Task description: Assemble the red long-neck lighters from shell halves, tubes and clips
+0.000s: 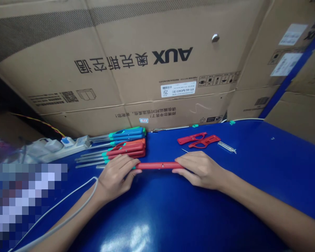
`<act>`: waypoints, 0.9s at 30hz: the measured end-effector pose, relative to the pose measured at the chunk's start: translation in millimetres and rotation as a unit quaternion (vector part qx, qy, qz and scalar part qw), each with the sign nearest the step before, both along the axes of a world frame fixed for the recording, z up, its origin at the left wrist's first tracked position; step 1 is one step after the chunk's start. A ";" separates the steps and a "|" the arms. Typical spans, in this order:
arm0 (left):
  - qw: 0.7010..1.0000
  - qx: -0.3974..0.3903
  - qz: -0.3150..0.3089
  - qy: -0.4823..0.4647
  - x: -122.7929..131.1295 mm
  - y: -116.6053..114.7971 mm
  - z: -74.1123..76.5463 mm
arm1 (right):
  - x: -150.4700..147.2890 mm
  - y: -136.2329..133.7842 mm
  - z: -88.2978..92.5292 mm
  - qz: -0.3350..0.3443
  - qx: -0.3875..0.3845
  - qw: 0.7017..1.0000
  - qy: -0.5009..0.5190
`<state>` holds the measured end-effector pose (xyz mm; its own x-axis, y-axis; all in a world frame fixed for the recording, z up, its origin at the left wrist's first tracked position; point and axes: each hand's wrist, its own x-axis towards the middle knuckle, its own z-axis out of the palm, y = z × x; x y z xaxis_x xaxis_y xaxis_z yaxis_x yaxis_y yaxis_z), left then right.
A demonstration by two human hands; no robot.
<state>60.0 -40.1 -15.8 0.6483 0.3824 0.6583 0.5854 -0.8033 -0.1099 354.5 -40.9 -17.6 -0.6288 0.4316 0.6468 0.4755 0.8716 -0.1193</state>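
A red long-neck lighter (152, 166) lies level between my two hands, its narrow edge with a small metal fitting facing me. My left hand (119, 174) pinches its left end near the green collar; part of the metal tube shows beyond that hand. My right hand (202, 169) closes its fingers and thumb on the right end. Behind my left hand is a stack of similar lighters with red handles (127, 148) and blue handles (128, 133), tubes pointing left. Beyond my right hand lie loose red handle shells (205, 141) and some thin metal pieces (227, 147).
The blue tabletop (157, 213) backs onto a large cardboard panel (136, 80). A power strip (60, 148) with plugs stands at the left. A white cable (68, 218) passes over my left forearm. Small green pieces (195, 125) lie along the back edge.
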 end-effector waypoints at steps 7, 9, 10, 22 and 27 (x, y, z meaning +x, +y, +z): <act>1.000 0.006 0.015 -0.001 -1.9 0.2 -2.8 | -0.1 2.1 -0.3 0.015 -0.026 0.999 0.017; 1.000 0.015 0.026 0.000 -3.5 2.0 -4.2 | 0.7 3.5 -0.5 0.017 -0.035 0.999 0.026; 0.999 0.018 0.030 -0.002 -4.3 2.9 -4.9 | 1.1 4.0 -0.4 0.014 -0.040 0.999 0.027; 0.998 -0.001 0.039 -0.040 -3.6 2.4 -5.8 | 3.0 3.4 4.3 0.015 -0.033 0.999 0.040; 0.998 -0.018 0.037 -0.045 -2.8 1.3 -5.5 | 3.9 7.6 -2.4 0.016 -0.007 0.995 0.101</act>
